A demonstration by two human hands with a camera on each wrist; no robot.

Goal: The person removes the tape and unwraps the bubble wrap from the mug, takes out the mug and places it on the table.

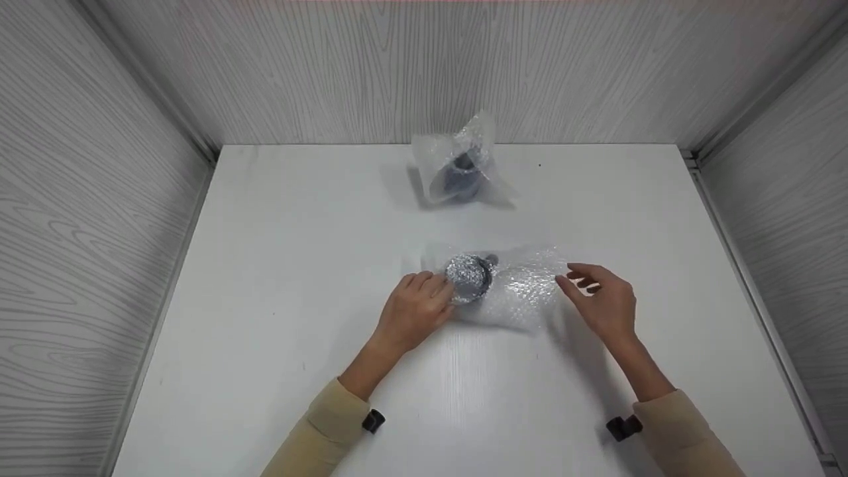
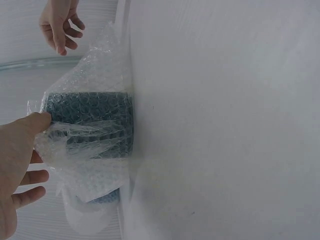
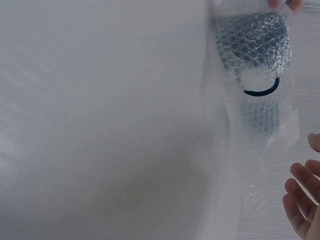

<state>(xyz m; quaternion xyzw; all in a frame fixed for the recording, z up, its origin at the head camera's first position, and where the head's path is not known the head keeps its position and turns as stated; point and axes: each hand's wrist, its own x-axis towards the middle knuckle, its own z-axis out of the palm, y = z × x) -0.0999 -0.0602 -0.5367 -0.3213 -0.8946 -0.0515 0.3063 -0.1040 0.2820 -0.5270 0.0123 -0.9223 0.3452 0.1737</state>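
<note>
A dark mug stands inside a clear bubble wrap bag in the middle of the table. Its handle shows through the plastic in the right wrist view. My left hand pinches the wrapped mug at its left side, thumb near the rim in the left wrist view; some of its fingertips are hidden there by the wrap. To the right of the bag's loose end, my right hand hovers with relaxed, parted fingers, holding nothing and apart from the plastic.
Farther back on the white table stands a second bubble-wrapped item, dark blue inside, its kind unclear through the plastic. Grey wood-grain panels enclose the table at the back and both sides.
</note>
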